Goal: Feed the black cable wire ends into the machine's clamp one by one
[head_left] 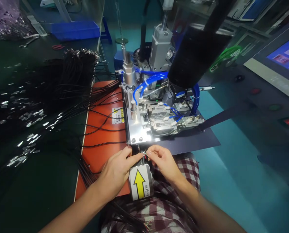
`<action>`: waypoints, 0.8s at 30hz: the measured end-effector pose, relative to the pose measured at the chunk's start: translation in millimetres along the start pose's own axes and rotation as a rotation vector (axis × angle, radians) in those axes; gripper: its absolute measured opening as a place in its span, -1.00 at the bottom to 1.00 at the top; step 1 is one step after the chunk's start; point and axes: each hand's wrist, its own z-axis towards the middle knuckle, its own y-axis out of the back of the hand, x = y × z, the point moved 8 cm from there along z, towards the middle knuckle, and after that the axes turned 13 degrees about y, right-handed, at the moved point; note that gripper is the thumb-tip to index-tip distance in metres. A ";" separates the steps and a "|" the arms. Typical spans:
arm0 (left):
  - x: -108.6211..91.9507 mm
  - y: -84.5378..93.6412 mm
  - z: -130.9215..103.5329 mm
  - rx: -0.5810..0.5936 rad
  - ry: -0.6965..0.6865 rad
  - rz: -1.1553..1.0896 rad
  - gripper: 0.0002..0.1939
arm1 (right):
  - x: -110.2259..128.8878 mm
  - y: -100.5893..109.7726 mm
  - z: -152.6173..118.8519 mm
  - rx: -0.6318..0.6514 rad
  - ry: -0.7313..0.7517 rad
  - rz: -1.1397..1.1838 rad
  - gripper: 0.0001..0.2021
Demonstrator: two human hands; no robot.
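Observation:
Just in front of the machine's metal plate, my two hands meet at a cable end (144,155) with thin coloured wires, a red one among them. My left hand (116,168) is closed on the cable, its thumb stretched toward the wires. A black cable runs in under this hand from the left; its grip hides most of it. My right hand (163,160) pinches the wire ends between thumb and forefinger. Right below the fingertips is a white label with a yellow arrow (140,183). The bench-top machine (141,129) stands directly beyond, with blue air tubes (156,77).
Black cables cross the orange board (103,126) on the left. A large cable bundle (71,71) with shiny ends covers the dark table. Behind it sits a blue tray (75,30). A black cylinder (198,55) overhangs the machine; a control panel (275,84) stands right. More cables (130,216) lie on my lap.

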 end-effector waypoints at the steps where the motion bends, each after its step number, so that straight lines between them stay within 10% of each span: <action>1: -0.1 0.0 0.1 0.000 0.000 0.007 -0.55 | 0.4 0.1 0.0 0.002 0.000 -0.005 -0.76; 24: -0.3 -1.2 0.8 0.030 0.021 0.040 -0.56 | 3.8 0.1 1.7 0.033 0.017 -0.034 -0.75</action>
